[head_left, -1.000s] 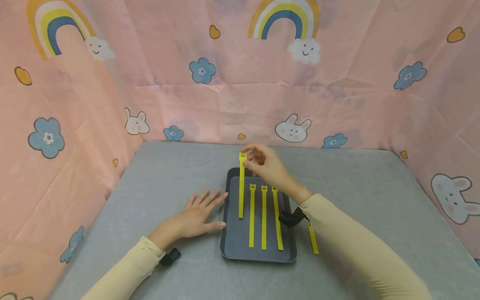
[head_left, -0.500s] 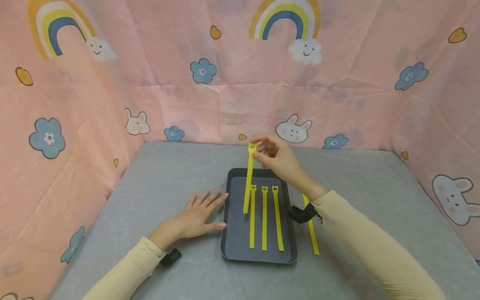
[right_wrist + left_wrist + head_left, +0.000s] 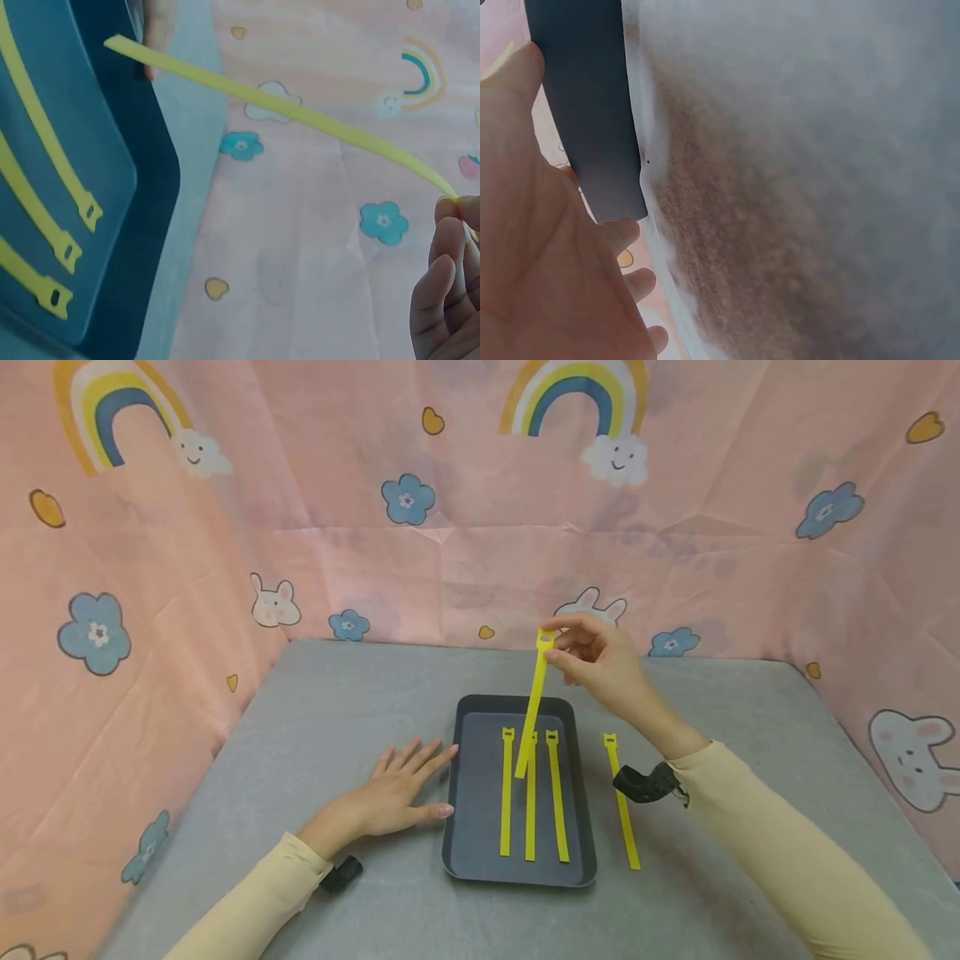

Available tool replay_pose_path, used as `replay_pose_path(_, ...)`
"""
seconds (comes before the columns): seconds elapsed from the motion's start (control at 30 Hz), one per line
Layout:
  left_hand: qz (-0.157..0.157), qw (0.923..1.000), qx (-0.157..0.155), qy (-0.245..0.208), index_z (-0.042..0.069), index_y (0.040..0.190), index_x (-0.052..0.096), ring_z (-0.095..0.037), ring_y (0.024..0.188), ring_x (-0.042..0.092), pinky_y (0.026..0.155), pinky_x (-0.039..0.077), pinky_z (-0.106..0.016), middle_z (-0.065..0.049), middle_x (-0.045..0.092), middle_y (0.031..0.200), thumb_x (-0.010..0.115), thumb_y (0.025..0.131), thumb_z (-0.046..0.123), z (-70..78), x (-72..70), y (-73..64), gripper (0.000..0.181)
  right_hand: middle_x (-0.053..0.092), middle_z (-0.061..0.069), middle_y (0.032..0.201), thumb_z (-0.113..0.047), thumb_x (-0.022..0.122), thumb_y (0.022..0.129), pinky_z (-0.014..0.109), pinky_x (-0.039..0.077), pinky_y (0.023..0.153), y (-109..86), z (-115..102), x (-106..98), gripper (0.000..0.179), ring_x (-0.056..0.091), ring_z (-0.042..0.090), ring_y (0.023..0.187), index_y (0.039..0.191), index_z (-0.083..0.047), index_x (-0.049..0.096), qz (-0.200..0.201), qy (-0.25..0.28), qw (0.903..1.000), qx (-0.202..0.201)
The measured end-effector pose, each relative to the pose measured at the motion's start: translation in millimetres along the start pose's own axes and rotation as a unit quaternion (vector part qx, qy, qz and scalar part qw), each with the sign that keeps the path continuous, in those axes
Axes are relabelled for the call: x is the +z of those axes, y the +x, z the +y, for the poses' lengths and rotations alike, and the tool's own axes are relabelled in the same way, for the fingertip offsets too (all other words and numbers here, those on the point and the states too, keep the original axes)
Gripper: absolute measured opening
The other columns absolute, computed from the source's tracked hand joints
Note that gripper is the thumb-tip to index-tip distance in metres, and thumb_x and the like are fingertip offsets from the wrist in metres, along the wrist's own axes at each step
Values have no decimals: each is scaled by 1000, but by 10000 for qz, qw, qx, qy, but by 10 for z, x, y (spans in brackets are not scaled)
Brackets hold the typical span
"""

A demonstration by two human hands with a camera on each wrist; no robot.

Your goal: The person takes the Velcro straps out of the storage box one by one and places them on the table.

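My right hand [image 3: 592, 656] pinches the head end of a yellow strap [image 3: 532, 710] and holds it in the air, its tail hanging over the dark tray [image 3: 468, 827]. The right wrist view shows that strap [image 3: 300, 114] slanting up to my fingertips [image 3: 450, 225]. Three yellow straps [image 3: 530, 793] lie side by side in the tray [image 3: 150, 225]. Another strap [image 3: 622, 802] lies on the grey table to the right of the tray. My left hand [image 3: 397, 785] rests flat on the table, fingers spread, next to the tray's left edge [image 3: 592, 112].
The grey table [image 3: 337, 727] is walled on three sides by a pink cloth [image 3: 465, 527] with rainbows, flowers and rabbits. Black wrist cameras [image 3: 645, 782] sit on both forearms.
My right hand has lifted the strap and carried it to the right and back, so its tail now hangs over the three straps. The strap beside the tray has come into sight. The left hand stayed put.
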State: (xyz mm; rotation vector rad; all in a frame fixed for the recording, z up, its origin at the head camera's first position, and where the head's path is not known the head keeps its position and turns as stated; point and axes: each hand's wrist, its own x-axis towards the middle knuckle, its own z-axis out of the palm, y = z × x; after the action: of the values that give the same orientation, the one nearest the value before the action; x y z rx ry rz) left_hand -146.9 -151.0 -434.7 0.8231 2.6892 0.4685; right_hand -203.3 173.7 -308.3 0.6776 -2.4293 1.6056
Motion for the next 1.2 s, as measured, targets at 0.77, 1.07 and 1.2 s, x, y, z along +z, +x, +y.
replay_pose_path(0.77, -110, 9999, -42, 7, 38, 159, 1, -32, 157, -2, 122, -1, -64, 0, 3, 170, 43, 93, 72, -18, -5, 3, 86, 68, -10, 87, -10, 68, 93, 25, 51, 58, -467, 214, -697, 34, 59, 17, 61, 127, -8, 62, 359, -581, 9964, 502)
replay_pose_path(1.07, -119, 9999, -33, -1, 36, 160, 2, -33, 157, -1, 122, 0, -64, -1, 4, 170, 44, 93, 71, -14, -9, 2, 86, 68, -13, 87, -8, 68, 93, 26, 50, 58, -651, 323, -901, 33, 58, 16, 60, 126, -6, 62, 291, -778, 9936, 766)
replay_pose_path(1.2, -121, 9999, -17, -29, 36, 160, 2, -33, 157, -1, 122, 0, -63, -2, 4, 170, 44, 93, 71, -16, -10, 3, 86, 67, -13, 88, -8, 67, 94, 27, 49, 57, -721, 389, -974, 33, 57, 16, 60, 126, -6, 61, 186, -851, 9925, 858)
